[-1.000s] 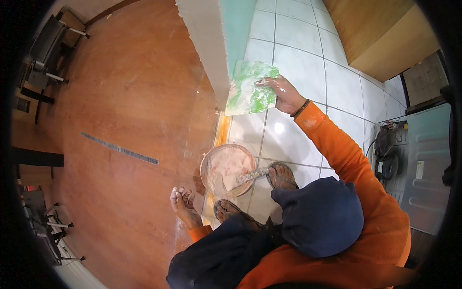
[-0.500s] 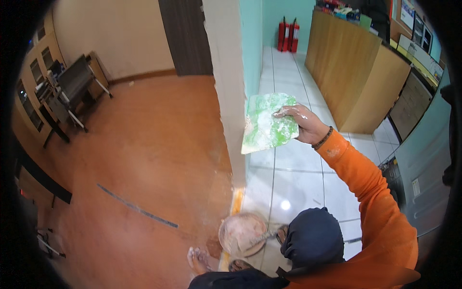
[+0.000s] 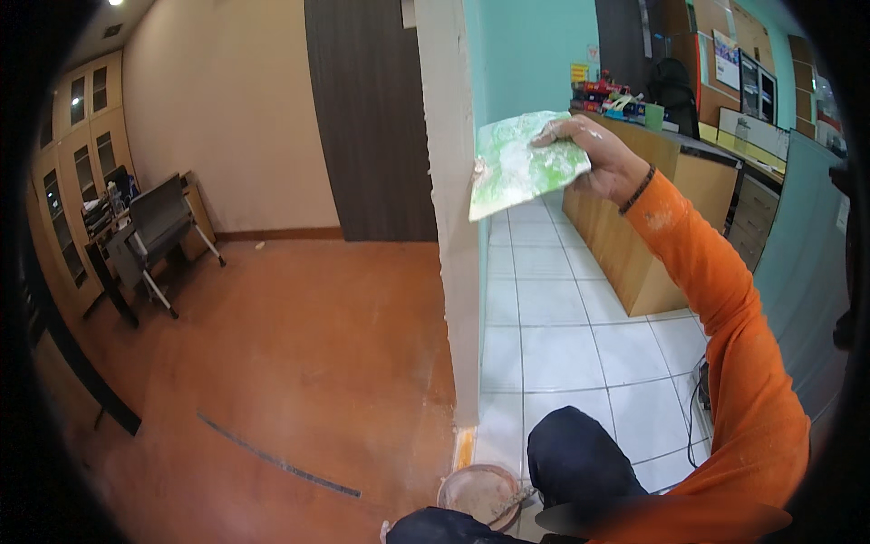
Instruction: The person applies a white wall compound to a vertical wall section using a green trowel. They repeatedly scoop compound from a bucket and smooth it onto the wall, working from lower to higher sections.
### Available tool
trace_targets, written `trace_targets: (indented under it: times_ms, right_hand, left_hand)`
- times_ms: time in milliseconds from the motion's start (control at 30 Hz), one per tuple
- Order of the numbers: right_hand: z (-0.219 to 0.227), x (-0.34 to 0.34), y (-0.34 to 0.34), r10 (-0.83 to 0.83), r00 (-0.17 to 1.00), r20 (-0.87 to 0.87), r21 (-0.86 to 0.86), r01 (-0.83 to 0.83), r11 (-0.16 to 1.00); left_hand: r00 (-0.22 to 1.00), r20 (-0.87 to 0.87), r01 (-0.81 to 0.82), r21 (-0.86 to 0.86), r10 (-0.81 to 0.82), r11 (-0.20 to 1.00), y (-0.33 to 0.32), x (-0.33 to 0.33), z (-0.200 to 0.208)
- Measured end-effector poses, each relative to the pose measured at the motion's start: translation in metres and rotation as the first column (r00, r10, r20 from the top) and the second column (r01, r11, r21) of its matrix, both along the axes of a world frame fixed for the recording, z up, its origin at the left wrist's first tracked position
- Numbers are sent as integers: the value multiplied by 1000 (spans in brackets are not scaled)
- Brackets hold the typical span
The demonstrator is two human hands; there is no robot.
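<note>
**Green float pressed to the wall edge, upper centre of frame**

Right hand point(image 3: 605, 156), upper centre-right, fingers closed over the top of a flat green plastering float point(image 3: 523, 165). Grip firm, thumb hidden behind the board. Orange sleeve point(image 3: 725, 308) runs down from the wrist to the lower right; a dark band sits at the wrist.

Float: long axis roughly level, tipped slightly, its left end lower and pointing at the wall end point(image 3: 453, 208). Left corner touches the wall's narrow pale face. Broad face turned toward the camera. Mottled green, smeared and speckled with whitish plaster.

Left hand not seen in the frame.

Edges and room: the wall end is a tall narrow vertical strip through the middle of the frame, rough along its corners. Left of it, wide open brown floor point(image 3: 272, 363) with a dark strip lying on it; folded chairs and a desk far off at the left edge. Right of it, a white tiled floor point(image 3: 562, 344), bounded by a wooden counter point(image 3: 652, 245) just beyond the arm.

Bottom centre: a round bowl point(image 3: 478, 494) of brownish mix with a tool resting in it, at the wall's foot, beside the person's dark-clad knee point(image 3: 571, 453).
</note>
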State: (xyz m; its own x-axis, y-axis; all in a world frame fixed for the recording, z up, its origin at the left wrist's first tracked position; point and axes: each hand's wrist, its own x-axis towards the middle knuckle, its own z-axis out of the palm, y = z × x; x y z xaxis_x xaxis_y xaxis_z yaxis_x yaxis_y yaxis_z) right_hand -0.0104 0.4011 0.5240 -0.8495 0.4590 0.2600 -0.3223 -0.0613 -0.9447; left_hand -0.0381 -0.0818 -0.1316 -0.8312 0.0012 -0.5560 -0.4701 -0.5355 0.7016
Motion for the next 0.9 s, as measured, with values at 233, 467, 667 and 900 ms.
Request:
trace_targets:
  times_ms: [233, 467, 667, 900]
  right_hand:
    - [105, -6, 24, 26, 999, -30, 144, -21, 989]
    - [183, 16, 40, 121, 916, -381, 301, -1, 954]
    - [128, 61, 20, 214, 888, -406, 470, 2, 883]
    - [-4, 18, -112, 253, 886, -388, 284, -146, 948]
  left_hand:
    - [998, -27, 53, 29, -52, 998, 13, -7, 25]
    - [997, -71, 19, 42, -16, 999, 2, 3, 34]
    - [959, -250, -121, 71, 135, 990, -9, 3, 124]
    - [176, -869, 350, -384, -463, 854, 82, -62, 365]
